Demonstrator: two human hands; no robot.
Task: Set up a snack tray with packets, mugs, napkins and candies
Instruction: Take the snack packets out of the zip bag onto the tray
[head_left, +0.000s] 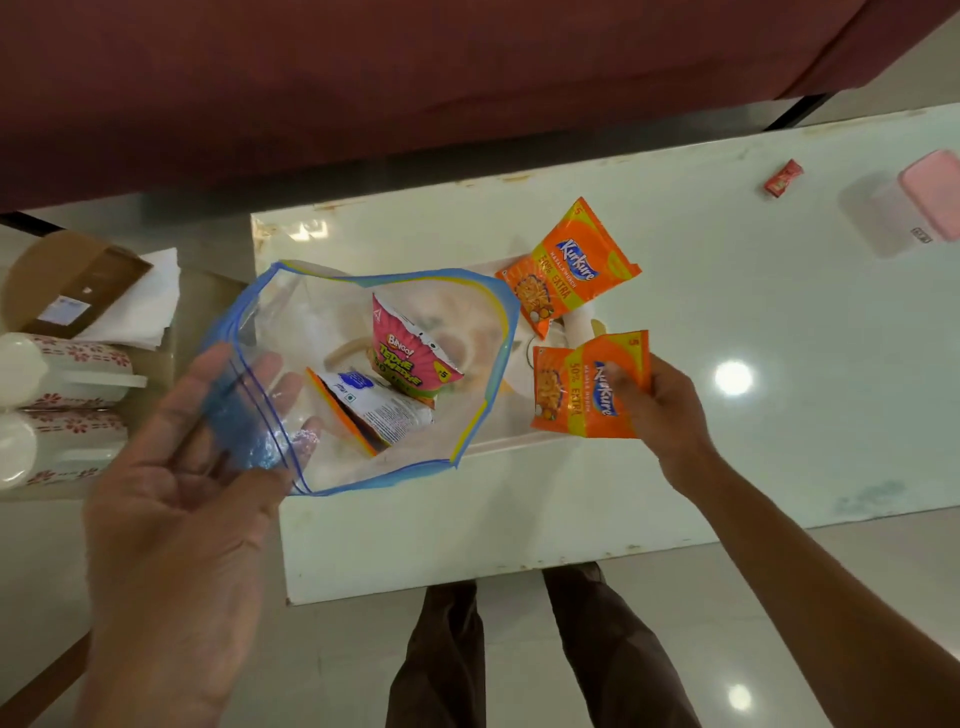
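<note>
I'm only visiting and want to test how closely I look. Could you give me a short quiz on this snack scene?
1. True or false: the right hand holds an orange packet.
2. How many packets are inside the zip bag? A: one. B: two. C: four.
3. Which hand holds the zip bag open?

Key
1. True.
2. B: a pink packet and a white-backed packet.
3. The left hand.
</note>
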